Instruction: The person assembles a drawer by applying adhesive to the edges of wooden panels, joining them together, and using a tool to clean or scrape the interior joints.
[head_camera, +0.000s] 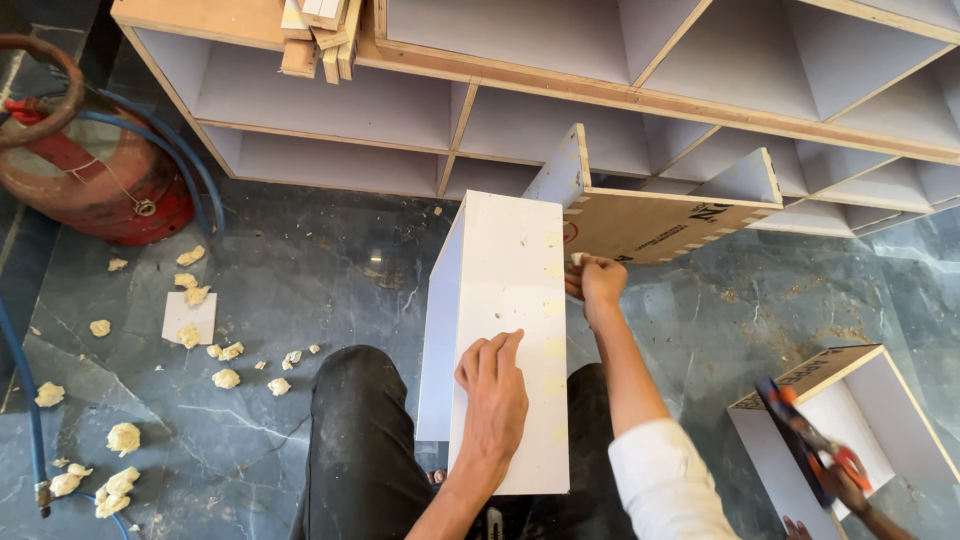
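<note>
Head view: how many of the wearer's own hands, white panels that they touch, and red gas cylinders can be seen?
hands: 2, left hand and right hand
white panel: 1
red gas cylinder: 1
total: 4

White sleeve (665, 480), black trousers (365, 440)

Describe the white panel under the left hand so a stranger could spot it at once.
Start at the long plywood shelf unit lying across the top. Just below it, the white panel stands between the person's knees, left hand flat on it. Unlike the neighbouring brown-faced box, its face is plain white.
</note>
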